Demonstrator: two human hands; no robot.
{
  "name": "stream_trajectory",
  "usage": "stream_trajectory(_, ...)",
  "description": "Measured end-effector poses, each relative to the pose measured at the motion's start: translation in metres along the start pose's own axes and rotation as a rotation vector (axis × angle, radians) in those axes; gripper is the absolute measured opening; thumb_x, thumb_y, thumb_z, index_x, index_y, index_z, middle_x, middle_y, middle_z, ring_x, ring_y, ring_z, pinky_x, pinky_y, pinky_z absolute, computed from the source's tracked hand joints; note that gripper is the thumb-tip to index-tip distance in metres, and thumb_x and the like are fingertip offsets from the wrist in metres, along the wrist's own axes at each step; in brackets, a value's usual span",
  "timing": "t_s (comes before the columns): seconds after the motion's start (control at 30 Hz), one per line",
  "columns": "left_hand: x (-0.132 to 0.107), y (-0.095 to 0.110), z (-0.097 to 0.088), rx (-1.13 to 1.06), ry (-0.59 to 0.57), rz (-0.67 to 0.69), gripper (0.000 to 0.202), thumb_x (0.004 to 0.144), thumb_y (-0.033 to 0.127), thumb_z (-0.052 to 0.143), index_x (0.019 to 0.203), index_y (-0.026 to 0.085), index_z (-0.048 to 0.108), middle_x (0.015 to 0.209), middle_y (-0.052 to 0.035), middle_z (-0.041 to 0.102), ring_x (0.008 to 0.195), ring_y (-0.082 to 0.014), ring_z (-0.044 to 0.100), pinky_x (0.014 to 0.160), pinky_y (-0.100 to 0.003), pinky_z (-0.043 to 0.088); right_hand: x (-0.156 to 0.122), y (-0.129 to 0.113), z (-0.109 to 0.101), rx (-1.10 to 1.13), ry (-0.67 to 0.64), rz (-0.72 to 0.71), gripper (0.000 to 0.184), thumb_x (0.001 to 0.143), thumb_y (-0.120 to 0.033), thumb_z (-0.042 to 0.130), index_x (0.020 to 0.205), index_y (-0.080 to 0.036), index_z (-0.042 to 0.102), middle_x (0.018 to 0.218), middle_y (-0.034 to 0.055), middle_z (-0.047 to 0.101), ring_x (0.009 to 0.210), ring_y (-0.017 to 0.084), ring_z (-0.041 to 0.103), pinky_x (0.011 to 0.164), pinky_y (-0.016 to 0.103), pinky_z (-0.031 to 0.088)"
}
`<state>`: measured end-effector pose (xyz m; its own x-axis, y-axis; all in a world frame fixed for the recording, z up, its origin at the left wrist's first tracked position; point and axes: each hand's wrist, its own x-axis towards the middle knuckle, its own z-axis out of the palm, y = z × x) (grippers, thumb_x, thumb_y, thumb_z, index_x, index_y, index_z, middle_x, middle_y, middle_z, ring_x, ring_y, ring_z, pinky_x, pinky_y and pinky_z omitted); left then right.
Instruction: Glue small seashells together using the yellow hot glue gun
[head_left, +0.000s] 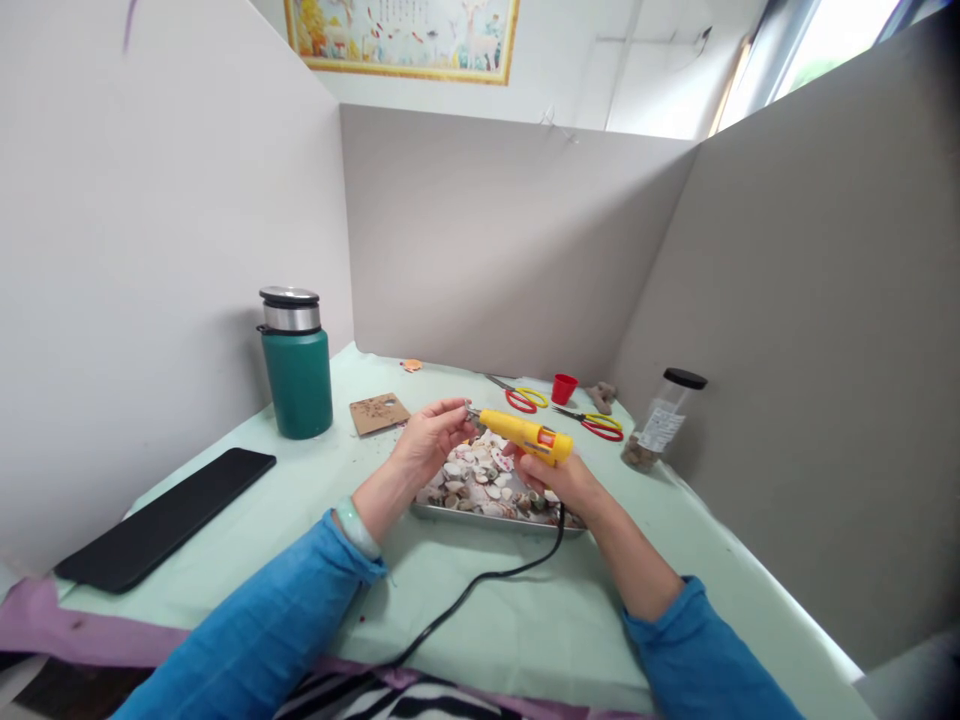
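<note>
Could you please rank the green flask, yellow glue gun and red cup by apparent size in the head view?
1. green flask
2. yellow glue gun, held nearer the camera, so its rank is less sure
3. red cup, clearly smallest

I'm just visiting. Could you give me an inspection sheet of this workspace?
Surface: table under a pale green cloth.
Job's things: yellow tool held above a metal tray of shells.
Clutter: green flask, black slab, brown card, scissors, second scissors, red cup, jar.
Hands: right hand grips the yellow tool; left hand pinches at its tip, what it holds unclear.
Cables: black cord runs from the tool toward the person.
Surroundings: grey partitions, framed picture, window.
</note>
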<state>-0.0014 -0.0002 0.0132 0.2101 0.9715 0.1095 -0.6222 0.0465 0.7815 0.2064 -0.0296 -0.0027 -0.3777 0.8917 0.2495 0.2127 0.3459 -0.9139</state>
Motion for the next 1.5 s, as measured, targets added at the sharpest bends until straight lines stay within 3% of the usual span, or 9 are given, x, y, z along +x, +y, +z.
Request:
stream_trajectory(0.13, -0.0018, 0.0012, 0.0028, 0.002, 0.004, 0.004, 0.018, 0.068, 0.007, 0.069, 0.085, 0.009, 0.063, 0.077, -0.0063, 0.067, 0.057, -0.0101, 0.062, 0.068, -0.027, 0.052, 0.0005, -0.0009, 0.0018, 0.028, 0.057, 0.010, 0.029, 0.077, -0.039, 0.056, 0.093, -0.015, 0.060, 0.056, -0.0047, 0.047, 0.044, 0.006, 0.037, 0.042, 0.021, 0.031)
stream_trajectory(0.37, -0.0003, 0.0000, 0.0014, 0.038, 0.022, 0.044, 0.018, 0.067, 0.010, 0.070, 0.085, 0.009, 0.063, 0.075, -0.0059, 0.067, 0.057, -0.0107, 0.062, 0.068, -0.027, 0.052, -0.0011, -0.0033, 0.0016, -0.011, 0.011, 0.014, 0.027, 0.076, -0.037, 0.057, 0.092, -0.015, 0.059, 0.054, -0.0051, 0.048, 0.043, 0.006, 0.037, 0.043, 0.021, 0.031)
stream_trajectory(0.6, 0.0009, -0.0023, -0.0005, 0.063, 0.004, 0.071, 0.021, 0.065, 0.013, 0.073, 0.084, 0.009, 0.064, 0.077, -0.0059, 0.067, 0.059, -0.0116, 0.063, 0.067, -0.028, 0.052, 0.0002, -0.0052, 0.0031, 0.009, 0.089, 0.019, 0.029, 0.076, -0.039, 0.056, 0.092, -0.015, 0.060, 0.054, -0.0049, 0.048, 0.043, 0.006, 0.037, 0.042, 0.021, 0.032)
stream_trajectory(0.77, 0.0003, -0.0019, 0.0001, 0.050, 0.005, 0.080, 0.021, 0.066, 0.013, 0.073, 0.085, 0.010, 0.064, 0.078, -0.0056, 0.067, 0.059, -0.0113, 0.063, 0.068, -0.028, 0.052, -0.0007, -0.0040, 0.0017, -0.010, 0.031, 0.018, 0.029, 0.077, -0.040, 0.057, 0.092, -0.015, 0.060, 0.055, -0.0048, 0.048, 0.043, 0.006, 0.037, 0.043, 0.021, 0.032)
stream_trajectory(0.93, -0.0005, -0.0019, 0.0012, 0.062, -0.017, 0.074, 0.021, 0.065, 0.013, 0.073, 0.085, 0.010, 0.064, 0.077, -0.0053, 0.067, 0.060, -0.0116, 0.063, 0.068, -0.027, 0.052, -0.0006, -0.0033, 0.0021, -0.023, 0.101, 0.016, 0.029, 0.078, -0.040, 0.056, 0.093, -0.016, 0.060, 0.056, -0.0045, 0.048, 0.044, 0.007, 0.038, 0.043, 0.021, 0.033)
stream_trajectory(1.3, 0.0010, -0.0028, -0.0010, 0.052, -0.007, 0.075, 0.024, 0.065, 0.013, 0.073, 0.088, 0.010, 0.065, 0.082, -0.0069, 0.069, 0.062, -0.0131, 0.065, 0.072, -0.030, 0.053, -0.0011, -0.0014, 0.0015, -0.050, 0.039, 0.009, 0.031, 0.077, -0.042, 0.057, 0.093, -0.016, 0.060, 0.056, -0.0044, 0.049, 0.043, 0.006, 0.038, 0.043, 0.021, 0.031)
stream_trajectory(1.5, 0.0010, -0.0020, -0.0004, 0.022, 0.009, 0.074, 0.020, 0.064, 0.012, 0.074, 0.081, 0.010, 0.062, 0.075, -0.0051, 0.068, 0.061, -0.0125, 0.065, 0.072, -0.030, 0.054, -0.0008, -0.0006, 0.0010, -0.039, 0.028, 0.009, 0.029, 0.077, -0.040, 0.057, 0.093, -0.016, 0.060, 0.056, -0.0046, 0.049, 0.043, 0.006, 0.037, 0.043, 0.021, 0.031)
